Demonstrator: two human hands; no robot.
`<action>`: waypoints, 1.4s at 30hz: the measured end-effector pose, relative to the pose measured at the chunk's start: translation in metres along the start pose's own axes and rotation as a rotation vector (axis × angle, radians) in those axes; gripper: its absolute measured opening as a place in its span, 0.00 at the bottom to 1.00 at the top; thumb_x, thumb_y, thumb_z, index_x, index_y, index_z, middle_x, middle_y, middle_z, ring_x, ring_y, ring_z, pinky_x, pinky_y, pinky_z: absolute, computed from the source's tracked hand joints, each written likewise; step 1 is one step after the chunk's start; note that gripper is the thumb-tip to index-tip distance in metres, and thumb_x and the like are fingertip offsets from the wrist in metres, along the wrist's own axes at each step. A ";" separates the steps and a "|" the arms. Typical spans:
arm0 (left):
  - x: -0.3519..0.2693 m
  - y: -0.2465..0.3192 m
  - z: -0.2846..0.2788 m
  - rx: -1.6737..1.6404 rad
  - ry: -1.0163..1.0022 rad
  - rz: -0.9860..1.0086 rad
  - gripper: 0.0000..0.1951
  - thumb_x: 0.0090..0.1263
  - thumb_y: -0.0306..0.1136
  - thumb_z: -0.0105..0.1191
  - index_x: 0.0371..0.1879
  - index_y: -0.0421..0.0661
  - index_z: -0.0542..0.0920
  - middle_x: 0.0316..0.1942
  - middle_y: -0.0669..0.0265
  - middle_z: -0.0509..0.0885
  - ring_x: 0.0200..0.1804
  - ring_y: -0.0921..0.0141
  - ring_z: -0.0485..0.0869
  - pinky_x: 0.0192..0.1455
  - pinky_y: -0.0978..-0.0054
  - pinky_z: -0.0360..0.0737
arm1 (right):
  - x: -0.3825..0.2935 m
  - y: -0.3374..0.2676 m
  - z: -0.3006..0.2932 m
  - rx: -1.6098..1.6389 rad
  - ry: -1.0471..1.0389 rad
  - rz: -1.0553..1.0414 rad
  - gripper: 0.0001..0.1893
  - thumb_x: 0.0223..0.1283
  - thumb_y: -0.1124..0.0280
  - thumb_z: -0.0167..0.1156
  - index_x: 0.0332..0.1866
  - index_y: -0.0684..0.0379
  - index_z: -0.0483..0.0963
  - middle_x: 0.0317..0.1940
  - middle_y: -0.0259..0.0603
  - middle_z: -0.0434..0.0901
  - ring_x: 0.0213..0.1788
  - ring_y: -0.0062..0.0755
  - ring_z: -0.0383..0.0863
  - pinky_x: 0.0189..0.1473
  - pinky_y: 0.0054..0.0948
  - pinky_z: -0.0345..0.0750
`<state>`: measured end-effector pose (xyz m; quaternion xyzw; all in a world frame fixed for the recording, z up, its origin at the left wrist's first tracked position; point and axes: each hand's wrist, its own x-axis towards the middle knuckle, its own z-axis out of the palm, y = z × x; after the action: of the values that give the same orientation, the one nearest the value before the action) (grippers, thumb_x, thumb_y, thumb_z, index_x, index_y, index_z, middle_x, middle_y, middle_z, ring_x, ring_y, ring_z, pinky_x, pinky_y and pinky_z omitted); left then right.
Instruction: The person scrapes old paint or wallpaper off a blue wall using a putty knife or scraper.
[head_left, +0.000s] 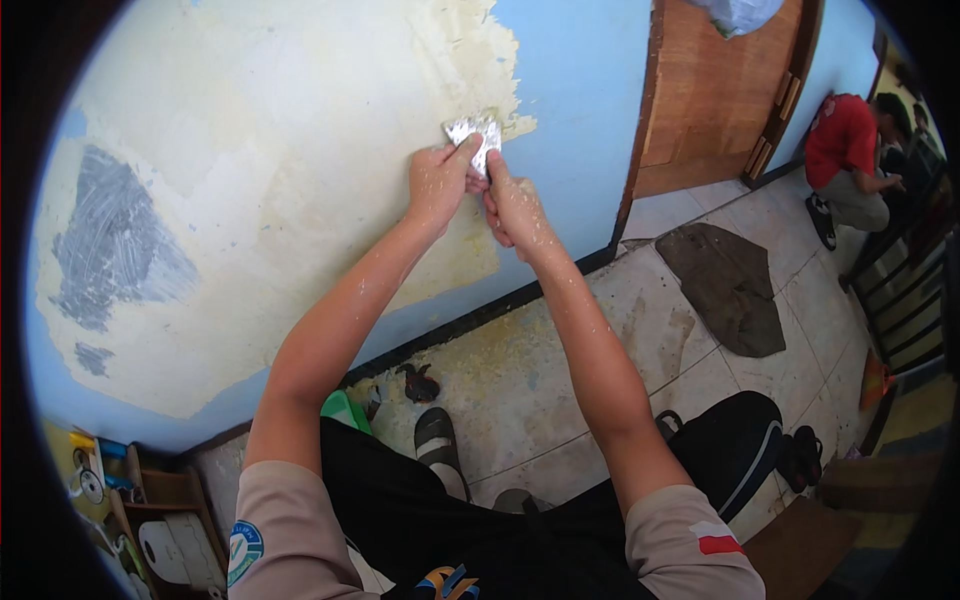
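Observation:
Both of my hands are on one metal scraper, its wide blade against the wall at the edge between bare plaster and blue paint. The blade is speckled with pale residue. My left hand grips it from the left with the thumb on the blade. My right hand holds the lower end, thumb along it; the handle is mostly hidden by the fingers. Pale flecks cover both hands and forearms. The wall shows a large cream area with the paint off, a grey patch at the left, and blue paint to the right.
Paint flakes lie on the tiled floor below the wall. A dark cloth lies near the wooden door. A person in a red shirt crouches at the right by a railing. A wooden shelf stands lower left, a green container near my foot.

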<state>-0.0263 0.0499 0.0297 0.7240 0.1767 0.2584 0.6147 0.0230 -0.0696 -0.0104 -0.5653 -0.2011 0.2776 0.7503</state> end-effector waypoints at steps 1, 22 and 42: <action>0.004 0.006 0.005 -0.017 0.002 0.042 0.20 0.75 0.45 0.64 0.32 0.35 0.83 0.23 0.62 0.84 0.24 0.72 0.85 0.30 0.75 0.83 | -0.002 0.000 0.001 -0.002 -0.012 0.018 0.34 0.75 0.34 0.49 0.19 0.52 0.64 0.13 0.26 0.62 0.11 0.18 0.58 0.12 0.25 0.52; -0.001 0.004 0.002 -0.030 -0.035 0.016 0.20 0.76 0.43 0.63 0.31 0.34 0.86 0.22 0.61 0.84 0.24 0.71 0.85 0.29 0.75 0.83 | -0.011 -0.005 0.001 0.008 -0.025 0.079 0.33 0.77 0.34 0.45 0.20 0.49 0.60 0.11 0.24 0.55 0.10 0.18 0.49 0.12 0.26 0.47; 0.000 -0.003 0.006 -0.065 -0.010 0.042 0.19 0.75 0.45 0.64 0.32 0.37 0.85 0.24 0.63 0.83 0.23 0.73 0.83 0.30 0.76 0.82 | -0.006 -0.006 -0.001 -0.066 0.010 0.022 0.34 0.76 0.33 0.46 0.20 0.50 0.61 0.11 0.25 0.56 0.10 0.18 0.51 0.12 0.26 0.48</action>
<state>-0.0220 0.0455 0.0263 0.7086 0.1500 0.2730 0.6332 0.0202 -0.0755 -0.0054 -0.5933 -0.1999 0.2763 0.7292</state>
